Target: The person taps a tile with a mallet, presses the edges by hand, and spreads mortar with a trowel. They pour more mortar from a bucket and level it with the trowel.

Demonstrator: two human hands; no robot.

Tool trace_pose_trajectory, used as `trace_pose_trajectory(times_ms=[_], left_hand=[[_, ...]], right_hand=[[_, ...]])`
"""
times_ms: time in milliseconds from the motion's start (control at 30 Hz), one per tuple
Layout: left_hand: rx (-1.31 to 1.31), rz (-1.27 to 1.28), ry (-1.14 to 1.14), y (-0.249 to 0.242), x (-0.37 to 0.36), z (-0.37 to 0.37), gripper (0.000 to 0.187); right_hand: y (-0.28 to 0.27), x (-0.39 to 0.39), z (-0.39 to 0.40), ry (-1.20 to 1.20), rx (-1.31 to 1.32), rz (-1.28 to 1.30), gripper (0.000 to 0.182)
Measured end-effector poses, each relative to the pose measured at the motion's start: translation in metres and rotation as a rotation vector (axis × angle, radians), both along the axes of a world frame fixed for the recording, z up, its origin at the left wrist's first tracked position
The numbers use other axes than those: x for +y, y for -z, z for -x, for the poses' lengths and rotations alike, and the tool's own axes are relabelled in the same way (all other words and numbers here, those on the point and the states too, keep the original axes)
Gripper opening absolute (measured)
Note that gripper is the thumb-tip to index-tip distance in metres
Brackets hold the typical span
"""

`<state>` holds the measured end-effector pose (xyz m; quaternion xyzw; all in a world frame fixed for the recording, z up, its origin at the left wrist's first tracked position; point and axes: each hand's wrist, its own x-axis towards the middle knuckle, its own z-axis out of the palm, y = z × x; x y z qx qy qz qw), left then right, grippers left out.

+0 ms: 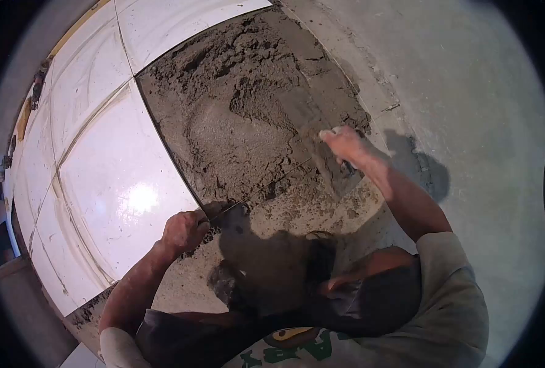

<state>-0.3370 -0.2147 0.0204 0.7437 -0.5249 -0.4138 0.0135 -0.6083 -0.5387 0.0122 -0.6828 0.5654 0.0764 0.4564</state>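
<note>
My left hand is closed at the near corner of a white tile, its fingers pinched at one end of a thin string. From there the string stretches across the wet grey mortar toward my right side. Over the mortar's right edge, my right hand is wrapped round the handle of what looks like a trowel. Its mortar-coated blade lies low against the bed and blends into it, and my hand covers much of the handle.
Several laid white tiles, smeared with mortar, border the bed on the left and far side. A second string runs along the right edge to a small peg. Beyond it lies bare concrete floor. My shadow falls across the near ground.
</note>
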Motion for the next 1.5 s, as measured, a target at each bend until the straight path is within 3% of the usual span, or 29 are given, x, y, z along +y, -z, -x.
trace_pose_trajectory(times_ms=[100,300,500,667,900,1167,1333,1500], left_hand=[[0.006,0.029,0.017,0.007,0.001,0.001,0.021],[-0.032,0.019,0.089,0.009,0.005,0.006,0.024],[-0.045,0.057,0.020,0.001,0.011,0.003,0.025],[-0.102,-0.036,0.140,0.007,0.018,-0.007,0.023],[-0.135,-0.042,0.086,-0.001,0.032,-0.012,0.023],[-0.172,-0.104,0.171,0.009,0.029,-0.012,0.022],[-0.180,-0.133,0.172,0.014,0.023,-0.014,0.022],[-0.152,-0.105,0.115,0.006,0.021,-0.015,0.022]], right_hand=[[-0.004,0.029,-0.006,-0.157,0.049,0.002,0.053],[-0.005,0.087,-0.025,-0.202,0.045,-0.037,0.054],[0.007,0.117,-0.039,-0.313,0.088,0.084,0.052],[0.016,0.147,-0.062,-0.367,0.040,0.179,0.049],[-0.004,0.165,-0.080,-0.526,0.140,0.075,0.047],[-0.003,0.166,-0.074,-0.821,0.141,0.321,0.048],[-0.018,0.106,-0.058,-0.615,0.337,0.276,0.051],[-0.009,0.051,0.002,-0.412,0.380,0.528,0.048]])
